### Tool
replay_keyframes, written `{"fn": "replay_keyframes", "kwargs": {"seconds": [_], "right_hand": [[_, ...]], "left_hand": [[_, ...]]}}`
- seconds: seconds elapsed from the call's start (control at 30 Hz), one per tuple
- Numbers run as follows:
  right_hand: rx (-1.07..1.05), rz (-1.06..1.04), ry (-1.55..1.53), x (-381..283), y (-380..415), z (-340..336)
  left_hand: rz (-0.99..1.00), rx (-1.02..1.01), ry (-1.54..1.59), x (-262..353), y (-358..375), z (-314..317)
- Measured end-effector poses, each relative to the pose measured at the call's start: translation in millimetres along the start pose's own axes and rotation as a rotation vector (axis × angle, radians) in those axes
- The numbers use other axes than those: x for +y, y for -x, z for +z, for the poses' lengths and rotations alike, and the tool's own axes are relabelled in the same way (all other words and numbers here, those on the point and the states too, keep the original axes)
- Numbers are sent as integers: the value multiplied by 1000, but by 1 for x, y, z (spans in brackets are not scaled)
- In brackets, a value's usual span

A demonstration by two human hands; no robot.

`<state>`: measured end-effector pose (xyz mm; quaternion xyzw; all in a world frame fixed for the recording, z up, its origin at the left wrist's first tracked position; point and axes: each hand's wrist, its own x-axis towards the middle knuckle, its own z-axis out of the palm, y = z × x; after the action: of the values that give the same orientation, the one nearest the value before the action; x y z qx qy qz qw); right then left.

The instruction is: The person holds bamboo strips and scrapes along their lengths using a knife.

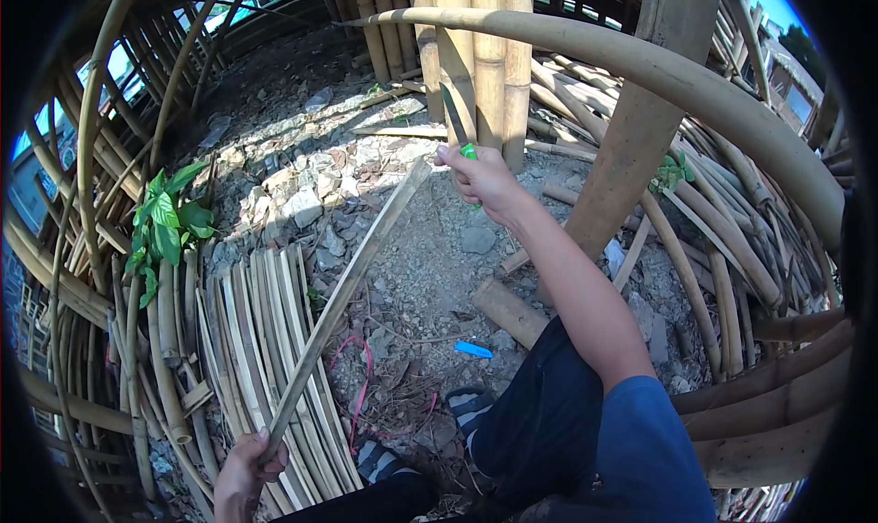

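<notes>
My left hand (249,471) is closed around the lower end of a long, flat bamboo strip (340,296), which slants up and away from me to the right. In my right hand (489,183) is a knife (454,113) with a bright green handle, its dark blade pointing up and slightly left. The strip's far end comes close beside the fingers of my right hand. Under the strip, a row of split bamboo slats (265,340) lies side by side on the ground at the left.
A blue plastic piece (473,349) and pink string (369,377) lie on the stony ground near my sandalled feet. Upright bamboo posts (489,57) stand ahead. A curved pole (585,31) arches overhead to the right, above piled bamboo (732,221). A leafy plant (167,217) grows at left.
</notes>
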<state>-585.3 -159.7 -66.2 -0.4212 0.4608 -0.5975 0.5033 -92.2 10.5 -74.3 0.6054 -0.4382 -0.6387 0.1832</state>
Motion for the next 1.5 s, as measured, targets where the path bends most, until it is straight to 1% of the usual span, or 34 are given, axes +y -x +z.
{"fn": "replay_keyframes", "kwargs": {"seconds": [0.03, 0.07, 0.13, 0.17, 0.23, 0.27, 0.33, 0.37, 0.43, 0.47, 0.53, 0.57, 0.63, 0.7, 0.77, 0.83, 0.87, 0.93, 0.97, 1.03, 1.07, 1.13, 1.17, 1.23, 1.27, 1.3, 1.37, 1.4, 1.5], "right_hand": [[59, -17, 106, -1, 2, 5], [52, -16, 104, 1, 0, 5], [180, 22, 83, 5, -3, 6], [171, 22, 83, 5, -3, 5], [109, 125, 254, -1, 5, 8], [107, 124, 257, -1, 4, 7], [11, 117, 102, 1, 4, 6], [9, 116, 103, 1, 5, 6], [-88, 64, -47, -3, 9, 10], [-90, 63, -46, -4, 10, 11], [-181, 78, -218, -6, 13, 12], [-182, 79, -217, -7, 14, 12], [-279, 89, -334, -8, 16, 11], [-312, 89, -374, -8, 16, 12], [-346, 89, -418, -6, 16, 12], [-234, 78, -272, -3, 14, 14], [-240, 83, -276, -2, 14, 16], [-171, 72, -147, -4, 16, 19], [-175, 74, -148, -3, 16, 22], [-125, 49, -51, -2, 17, 26], [-127, 50, -50, -3, 18, 28], [-88, 52, 81, -4, 21, 34], [-92, 54, 80, -3, 24, 41], [38, 162, -45, 0, 32, 57], [11, 139, 71, 9, 32, 61], [-5, 146, 71, 17, 33, 66], [-89, -20, 273, 34, 36, 78], [-119, -103, 305, 46, 37, 85], [-226, -47, 213, 52, 55, 105]], "left_hand": [[-21, -14, 28, 0, 0, -2], [-42, -25, 56, 0, 1, -4], [-43, -20, 82, -1, 1, -5], [-41, -22, 104, -1, 1, -5], [-33, -11, 117, 0, 2, -4], [-24, -7, 124, 0, 1, -3], [-10, -18, 118, -6, -3, -8], [4, -28, 109, -8, -4, -10], [1, -23, 113, -6, -4, -9], [-2, -20, 114, -5, -3, -8], [-9, -12, 121, -1, -1, -6], [-17, -6, 128, 0, -1, -5], [-20, 5, 122, 2, -1, -4], [-24, 15, 116, 1, -1, -4], [15, 14, 96, -3, -4, -6], [20, 7, 92, -5, -6, -7], [26, -3, 86, -5, -6, -8], [16, -5, 82, -7, -6, -9], [9, -16, 75, -6, -6, -10], [13, 0, 62, -3, -4, -6], [17, 15, 47, -2, -3, -5], [26, 16, 41, -2, -5, -4], [36, 18, 35, -3, -5, -5], [64, 25, 11, 0, -5, -2], [91, 30, -15, 1, -4, 0], [85, 43, -6, 2, -5, 1], [117, 75, -95, 3, -8, 3], [126, 64, -92, 6, -6, 4], [130, 89, -58, 8, -8, 7]]}}
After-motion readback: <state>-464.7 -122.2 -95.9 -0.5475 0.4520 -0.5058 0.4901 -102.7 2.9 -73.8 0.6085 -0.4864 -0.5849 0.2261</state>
